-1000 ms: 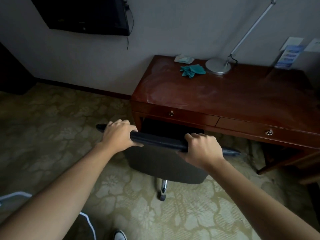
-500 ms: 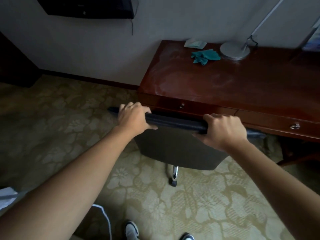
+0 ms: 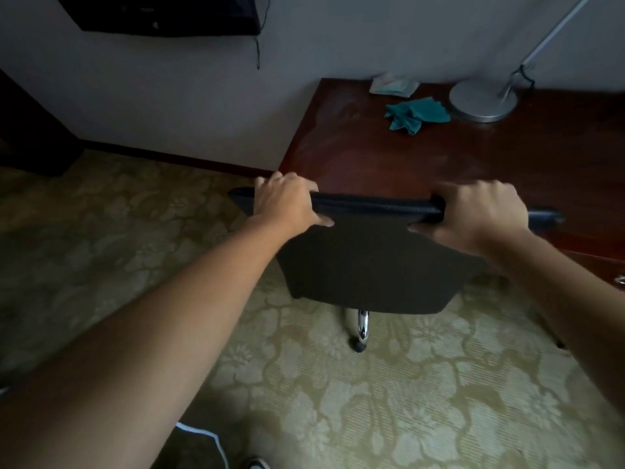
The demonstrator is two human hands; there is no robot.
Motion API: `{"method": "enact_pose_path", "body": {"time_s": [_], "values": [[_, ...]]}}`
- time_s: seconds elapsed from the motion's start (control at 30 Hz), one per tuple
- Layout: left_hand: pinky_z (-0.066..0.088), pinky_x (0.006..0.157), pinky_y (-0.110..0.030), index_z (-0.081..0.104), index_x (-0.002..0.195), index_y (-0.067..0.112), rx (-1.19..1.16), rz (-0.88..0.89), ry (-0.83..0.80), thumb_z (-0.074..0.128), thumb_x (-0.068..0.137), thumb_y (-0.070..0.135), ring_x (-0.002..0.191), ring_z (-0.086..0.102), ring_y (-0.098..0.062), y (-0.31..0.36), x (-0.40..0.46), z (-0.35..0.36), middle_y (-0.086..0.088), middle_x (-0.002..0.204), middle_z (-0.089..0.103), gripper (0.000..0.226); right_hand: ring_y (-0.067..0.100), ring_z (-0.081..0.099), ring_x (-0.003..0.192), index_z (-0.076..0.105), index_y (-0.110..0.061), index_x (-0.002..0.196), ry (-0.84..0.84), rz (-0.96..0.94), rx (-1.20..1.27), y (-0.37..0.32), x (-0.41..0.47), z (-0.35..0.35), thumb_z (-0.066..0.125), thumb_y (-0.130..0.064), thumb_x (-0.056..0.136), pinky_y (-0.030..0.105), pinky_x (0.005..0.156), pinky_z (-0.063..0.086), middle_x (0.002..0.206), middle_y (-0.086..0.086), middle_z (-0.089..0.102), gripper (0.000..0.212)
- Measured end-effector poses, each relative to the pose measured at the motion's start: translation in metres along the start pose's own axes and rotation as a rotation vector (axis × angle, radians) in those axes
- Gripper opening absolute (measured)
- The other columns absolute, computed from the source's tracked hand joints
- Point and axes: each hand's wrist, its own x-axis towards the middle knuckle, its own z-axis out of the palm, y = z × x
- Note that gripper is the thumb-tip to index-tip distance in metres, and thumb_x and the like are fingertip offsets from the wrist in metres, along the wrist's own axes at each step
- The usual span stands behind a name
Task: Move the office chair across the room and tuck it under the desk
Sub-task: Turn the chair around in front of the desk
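Observation:
The dark office chair (image 3: 368,262) stands with its back toward me, right at the front edge of the reddish wooden desk (image 3: 507,157). My left hand (image 3: 287,203) grips the left part of the backrest's top rail, fingers curled over it. My right hand (image 3: 480,214) grips the right part of the same rail. The seat is hidden behind the backrest, so how far it reaches under the desk cannot be seen. One chrome leg with a castor (image 3: 361,333) shows below the backrest.
On the desk lie a teal cloth (image 3: 417,113), a pale packet (image 3: 394,85) and a silver lamp base (image 3: 483,99). A drawer handle (image 3: 620,279) sits at the right edge. A dark screen (image 3: 162,11) hangs on the wall. Patterned carpet (image 3: 372,401) covers the floor.
The chair has rolled forward toward the desk with both hands on its backrest. Its top rail now overlaps the desk's front edge, and the left drawer front is hidden behind it.

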Motion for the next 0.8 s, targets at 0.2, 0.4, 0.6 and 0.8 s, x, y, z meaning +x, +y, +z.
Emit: {"method": "enact_pose_path", "body": {"time_s": [0.2,0.4,0.6,0.8], "values": [[0.034,0.087,-0.043,0.071,0.091,0.037,-0.013,0.043,-0.009,0.073,0.062,0.072,0.103,0.054,-0.029,-0.028,0.042,-0.004,0.005,0.086,0.062,0.046,0.021,0.036,0.044,0.04,-0.028,0.07,0.099,-0.029,-0.016,-0.023,0.026,0.013,0.063,-0.069,0.068,0.025,0.049,0.024,0.052,-0.013,0.024,0.047],[0.035,0.09,-0.044,0.071,0.096,0.036,-0.031,0.048,-0.007,0.073,0.064,0.071,0.105,0.053,-0.029,-0.025,0.04,-0.004,0.002,0.093,0.064,0.047,0.027,0.055,0.043,0.047,-0.022,0.066,0.127,-0.054,0.02,-0.02,0.024,0.015,0.075,-0.058,0.065,0.025,0.05,0.027,0.051,0.0,0.053,0.046],[0.036,0.09,-0.044,0.07,0.097,0.036,-0.024,0.064,-0.007,0.072,0.065,0.07,0.105,0.053,-0.028,-0.027,0.042,-0.001,0.002,0.096,0.064,0.047,0.025,0.054,0.042,0.053,-0.021,0.065,0.141,-0.034,0.028,-0.02,0.024,0.015,0.077,-0.059,0.062,0.024,0.049,0.025,0.049,-0.002,0.051,0.045],[0.035,0.087,-0.044,0.069,0.091,0.036,-0.009,0.049,0.021,0.074,0.062,0.07,0.103,0.053,-0.029,-0.03,0.039,0.009,0.001,0.095,0.062,0.045,0.026,0.06,0.055,0.047,-0.025,0.068,0.162,-0.005,0.033,-0.02,0.02,0.023,0.065,-0.067,0.063,0.026,0.05,0.03,0.06,-0.003,0.058,0.046]]}}
